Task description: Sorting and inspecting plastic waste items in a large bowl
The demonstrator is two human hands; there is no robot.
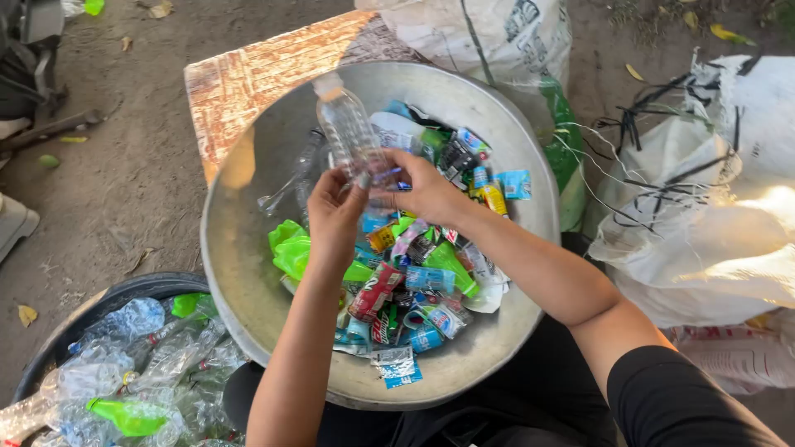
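Both hands (377,203) on clear bottle (349,128) (above colourful torn labels (414,281)).

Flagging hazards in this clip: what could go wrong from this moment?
The clear bottle sits only at the fingertips of the left hand and right hand, so it might slip into the metal basin. The heaped labels could spill over the basin's near rim.

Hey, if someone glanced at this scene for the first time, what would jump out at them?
Centre frame, the left hand and right hand hold a clear plastic bottle over a wide metal basin heaped with colourful peeled bottle labels. At lower left, a black tub holds crushed clear bottles; white sacks stand on the right.
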